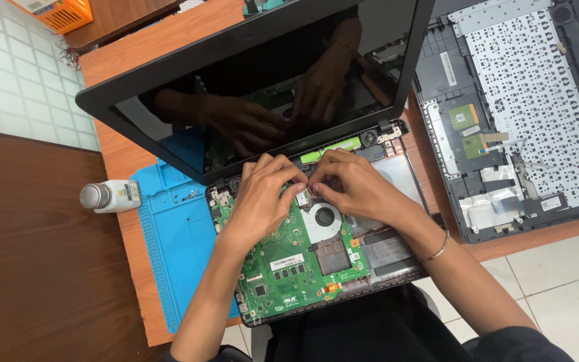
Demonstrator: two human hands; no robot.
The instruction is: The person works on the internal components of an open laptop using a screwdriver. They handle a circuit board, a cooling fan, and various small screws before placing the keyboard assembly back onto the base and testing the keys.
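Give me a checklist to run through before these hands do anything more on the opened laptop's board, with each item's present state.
1. Both hands on the work: ok; left hand and right hand meet fingertip to fingertip at the top edge of the green motherboard.
2. Part under the fingertips identified: cannot tell, it is hidden.
3. Screen stands open, clear of the hands: ok.
4. Fan uncovered: ok.
5. Blue mat under the laptop: ok.
6. Removed keyboard cover set aside, right: ok.
7. White bottle lying on its side: not ok.
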